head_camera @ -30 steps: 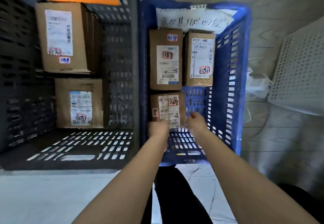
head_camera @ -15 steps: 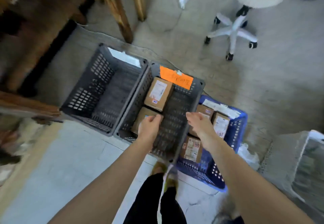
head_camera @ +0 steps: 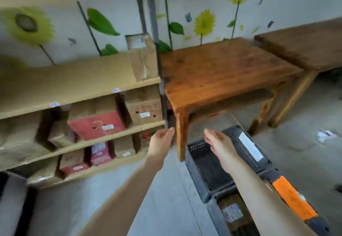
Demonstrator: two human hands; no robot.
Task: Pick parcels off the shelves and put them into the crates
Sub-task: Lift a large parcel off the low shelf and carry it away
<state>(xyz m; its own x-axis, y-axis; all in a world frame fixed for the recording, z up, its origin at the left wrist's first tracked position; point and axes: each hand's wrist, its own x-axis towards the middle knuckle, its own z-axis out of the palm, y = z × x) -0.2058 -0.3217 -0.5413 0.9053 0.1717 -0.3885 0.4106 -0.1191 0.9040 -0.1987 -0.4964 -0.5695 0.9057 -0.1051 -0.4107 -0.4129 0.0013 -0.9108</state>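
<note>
A wooden shelf rack (head_camera: 77,80) fills the left side, with several cardboard parcels on its boards. One tall brown parcel (head_camera: 142,58) stands alone at the right end of an upper board. A red-fronted parcel (head_camera: 96,124) sits one board lower. Two dark crates lie on the floor at the right: an empty one (head_camera: 209,163) with a white label, and one with an orange label (head_camera: 294,198) holding a parcel (head_camera: 231,213). My left hand (head_camera: 162,143) and my right hand (head_camera: 219,144) hang empty between rack and crates, fingers loosely spread.
A wooden table (head_camera: 222,73) stands right of the rack, its leg close behind my hands. A second table (head_camera: 305,45) is at the far right. The wall has sunflower stickers. Bare grey floor (head_camera: 162,189) lies between rack and crates.
The view has swung up from the crates to the rack. Both hands let go of the parcel in the blue crate and lifted away empty.
</note>
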